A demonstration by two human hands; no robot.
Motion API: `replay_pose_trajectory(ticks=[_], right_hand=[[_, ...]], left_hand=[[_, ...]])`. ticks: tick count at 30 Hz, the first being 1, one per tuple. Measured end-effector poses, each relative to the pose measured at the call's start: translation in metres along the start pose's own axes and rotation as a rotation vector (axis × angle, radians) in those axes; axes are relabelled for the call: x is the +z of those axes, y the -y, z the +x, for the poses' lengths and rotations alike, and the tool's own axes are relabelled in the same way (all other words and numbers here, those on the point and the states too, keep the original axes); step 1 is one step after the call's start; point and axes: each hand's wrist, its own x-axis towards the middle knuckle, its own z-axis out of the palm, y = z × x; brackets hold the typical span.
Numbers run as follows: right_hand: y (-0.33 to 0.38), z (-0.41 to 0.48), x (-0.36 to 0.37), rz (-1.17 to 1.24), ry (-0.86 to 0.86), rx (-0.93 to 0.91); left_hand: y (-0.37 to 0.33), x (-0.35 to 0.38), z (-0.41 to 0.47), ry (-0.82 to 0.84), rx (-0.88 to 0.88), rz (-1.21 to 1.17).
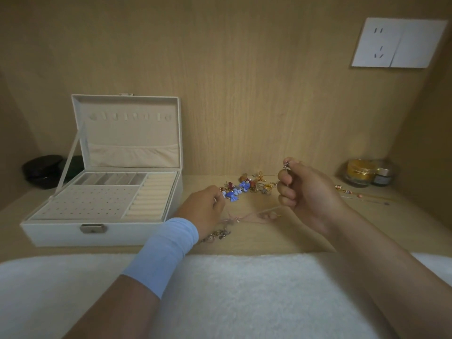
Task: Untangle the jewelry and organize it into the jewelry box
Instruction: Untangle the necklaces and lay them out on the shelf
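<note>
Barely begun: the open jewelry box [56, 231] at the table's left looks empty. The right hand [305, 192] pinches a silver charm [286, 165], and the left hand [205, 206] pinches a thin piece [215, 199] beside the jewelry pile [244, 187], mid-table.

Head-worn wide view, looking forward and down, close over desk [305, 238]
</note>
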Motion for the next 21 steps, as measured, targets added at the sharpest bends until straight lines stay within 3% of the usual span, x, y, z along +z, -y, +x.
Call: replay_pose_trajectory(ticks=[6,9,12,14,16,21], right_hand=[[-0.001,-0.002,0.001,-0.056,0.015,-0.035],[0.000,-0.004,0.004,-0.048,0.051,-0.035],[0.002,-0.007,0.007,-0.034,0.101,-0.031],[0.003,-0.009,0.009,-0.024,0.130,-0.033],[0.005,-0.009,0.008,-0.019,0.146,-0.037],[0.017,-0.007,-0.004,-0.175,0.179,-0.009]], left_hand=[[0.002,-0.001,-0.002,0.151,0.016,0.170],[0.001,0.001,0.000,0.092,0.156,0.257],[-0.016,0.004,-0.005,0.069,0.275,0.066],[-0.024,0.010,-0.009,0.204,0.257,-0.071],[-0.027,0.016,-0.011,0.287,0.256,-0.064],[-0.025,0.004,-0.011,0.293,0.186,-0.208]])
